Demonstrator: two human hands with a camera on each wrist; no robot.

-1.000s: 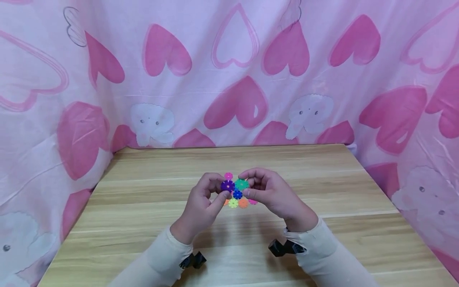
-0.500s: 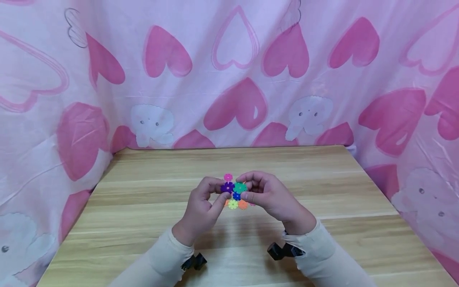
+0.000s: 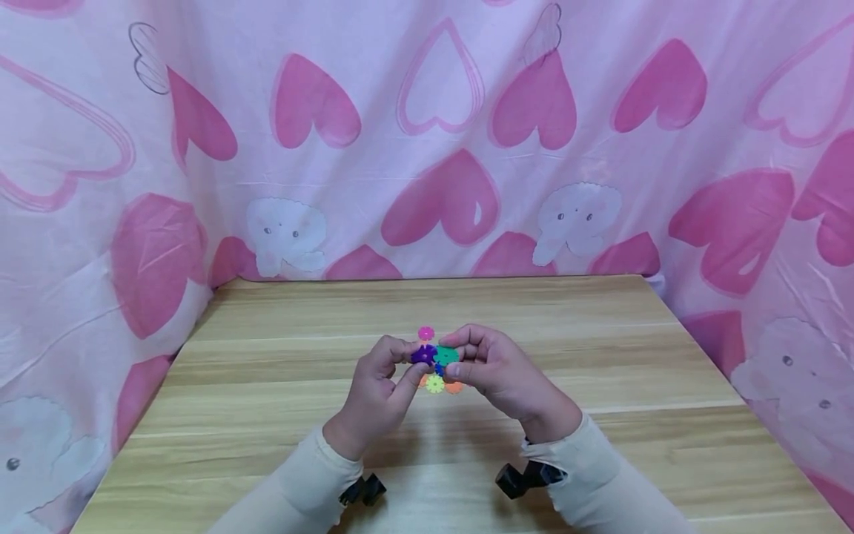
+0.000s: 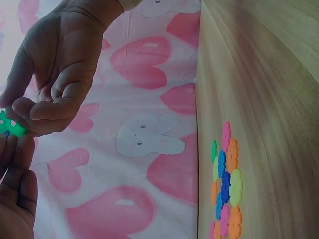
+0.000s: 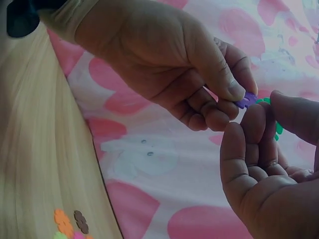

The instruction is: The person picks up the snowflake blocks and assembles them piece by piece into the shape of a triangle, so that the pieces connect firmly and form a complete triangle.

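Observation:
In the head view my left hand (image 3: 372, 393) pinches a purple notched disc (image 3: 423, 356) between thumb and fingers. A green notched disc (image 3: 448, 357) is pinched the same way by my right hand (image 3: 499, 377). The two discs meet edge to edge above the table; I cannot tell whether their notches interlock. In the right wrist view the purple disc (image 5: 246, 101) shows at the left fingertips, and the right fingers hide most of the green disc (image 5: 279, 128). The left wrist view catches the green disc (image 4: 14, 127) at its edge.
Several coloured notched discs (image 4: 226, 186) lie grouped on the wooden table (image 3: 267, 415) beyond my hands, among them a yellow one (image 3: 434, 384) and a pink one (image 3: 425, 334). A brown piece (image 5: 81, 222) lies there too. A pink heart-patterned curtain (image 3: 440, 196) encloses the table's back and sides.
My right hand has come slightly left, bringing the green disc against the purple one. Both discs are now tilted flatter. The left hand keeps its pinch.

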